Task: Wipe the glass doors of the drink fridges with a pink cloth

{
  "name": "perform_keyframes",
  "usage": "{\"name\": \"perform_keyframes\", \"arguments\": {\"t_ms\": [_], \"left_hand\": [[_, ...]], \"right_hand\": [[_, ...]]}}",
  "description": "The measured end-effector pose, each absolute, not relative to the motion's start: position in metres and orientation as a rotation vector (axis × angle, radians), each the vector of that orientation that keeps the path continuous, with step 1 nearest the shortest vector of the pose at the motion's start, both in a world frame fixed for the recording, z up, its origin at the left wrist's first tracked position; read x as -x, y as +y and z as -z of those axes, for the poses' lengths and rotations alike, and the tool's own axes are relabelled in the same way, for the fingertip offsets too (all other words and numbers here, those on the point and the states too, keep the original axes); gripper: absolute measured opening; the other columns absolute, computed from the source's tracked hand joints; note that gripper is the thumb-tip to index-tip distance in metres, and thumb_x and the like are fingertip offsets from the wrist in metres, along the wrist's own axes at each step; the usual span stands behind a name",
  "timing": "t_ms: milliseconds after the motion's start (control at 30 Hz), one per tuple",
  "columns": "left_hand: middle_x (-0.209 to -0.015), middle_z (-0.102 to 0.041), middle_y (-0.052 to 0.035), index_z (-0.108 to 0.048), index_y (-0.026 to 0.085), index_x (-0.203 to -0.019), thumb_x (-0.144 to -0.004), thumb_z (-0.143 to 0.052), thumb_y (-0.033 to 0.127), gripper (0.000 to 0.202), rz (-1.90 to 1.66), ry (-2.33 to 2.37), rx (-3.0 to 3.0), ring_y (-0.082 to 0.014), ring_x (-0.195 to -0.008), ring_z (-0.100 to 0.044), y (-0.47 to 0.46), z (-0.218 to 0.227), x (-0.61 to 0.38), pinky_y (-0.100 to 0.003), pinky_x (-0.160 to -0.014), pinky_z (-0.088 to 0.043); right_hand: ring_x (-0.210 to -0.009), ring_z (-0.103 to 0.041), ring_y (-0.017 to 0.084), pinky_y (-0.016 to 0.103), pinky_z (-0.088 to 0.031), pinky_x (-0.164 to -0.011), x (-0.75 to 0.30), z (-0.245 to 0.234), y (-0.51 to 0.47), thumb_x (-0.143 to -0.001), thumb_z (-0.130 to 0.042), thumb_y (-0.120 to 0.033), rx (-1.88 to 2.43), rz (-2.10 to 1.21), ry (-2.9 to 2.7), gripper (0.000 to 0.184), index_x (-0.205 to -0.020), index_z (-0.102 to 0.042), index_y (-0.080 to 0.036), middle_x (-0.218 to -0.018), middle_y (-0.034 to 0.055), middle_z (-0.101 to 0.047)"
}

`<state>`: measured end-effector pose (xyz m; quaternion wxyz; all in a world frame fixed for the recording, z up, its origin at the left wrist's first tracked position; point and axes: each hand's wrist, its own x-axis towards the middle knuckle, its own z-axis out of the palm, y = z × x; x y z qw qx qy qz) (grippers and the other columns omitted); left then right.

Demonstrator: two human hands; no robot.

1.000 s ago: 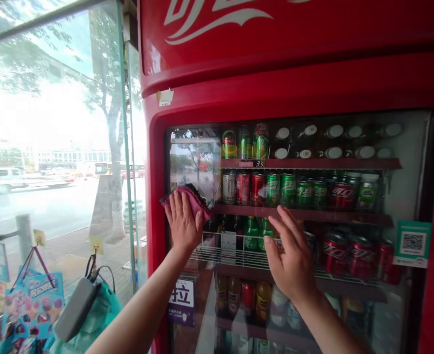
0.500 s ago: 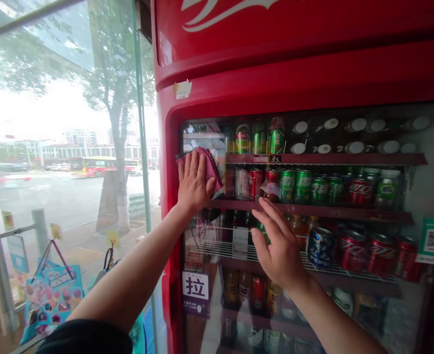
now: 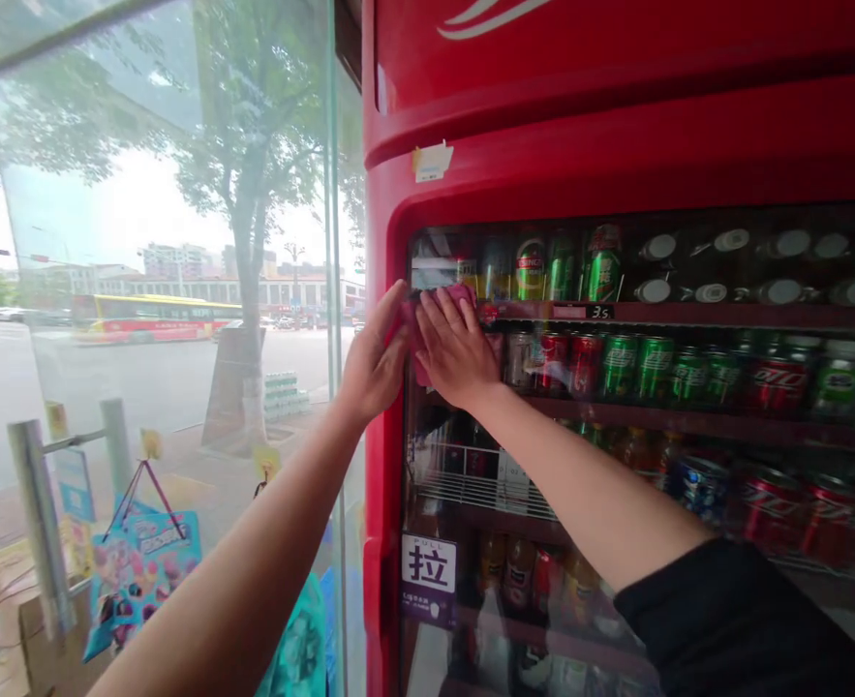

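A pink cloth (image 3: 421,371) lies against the upper left corner of the glass door of a red drinks fridge (image 3: 381,465). My right hand (image 3: 457,344) presses it to the glass, fingers extended over it and mostly covering it. At the cloth's left edge, my left hand (image 3: 375,363) is raised by the red door frame with its fingers stretched upward. Whether its fingertips touch the cloth or the frame, I cannot tell. Behind the glass, several cans and bottles stand on shelves, among them a green can (image 3: 620,363).
A purple and white pull sign (image 3: 428,581) is stuck low on the door's left side. Left of the fridge is a glass pane (image 3: 331,242), with the street and a bus (image 3: 158,319) beyond. A blue patterned bag (image 3: 143,571) hangs at lower left.
My right hand has moved up and left onto the cloth. My left hand has come off the cloth to its left edge. The view has shifted left.
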<state>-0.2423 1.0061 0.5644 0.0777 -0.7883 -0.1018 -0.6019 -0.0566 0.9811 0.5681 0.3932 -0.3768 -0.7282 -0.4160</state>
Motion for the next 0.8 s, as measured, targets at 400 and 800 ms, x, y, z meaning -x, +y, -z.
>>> {"name": "perform_keyframes", "arguments": {"t_ms": [400, 800], "left_hand": [[-0.183, -0.038, -0.0097, -0.031, 0.037, -0.178, -0.11, -0.057, 0.029, 0.073, 1.846, -0.691, 2.186, -0.0297, -0.172, -0.032, 0.967, -0.39, 0.27, -0.06, -0.137, -0.04], [-0.187, -0.028, -0.0121, -0.032, 0.032, -0.178, -0.11, -0.059, 0.034, 0.074, 2.016, -0.689, 2.21, -0.0308, -0.174, -0.027, 0.96, -0.418, 0.252, -0.058, -0.14, -0.03]], "right_hand": [[-0.172, -0.03, 0.041, 0.066, -0.033, -0.139, 0.087, -0.396, 0.971, -0.104, -0.072, -0.046, 1.285, 1.213, -1.902, 0.084, -0.172, -0.042, -0.006, -0.182, 0.0223, -0.033], [-0.176, -0.018, 0.037, 0.062, -0.008, -0.145, 0.082, -0.572, 0.989, -0.109, -0.06, -0.041, 1.291, 1.293, -1.755, 0.08, -0.175, -0.034, -0.004, -0.187, 0.0179, -0.026]]}}
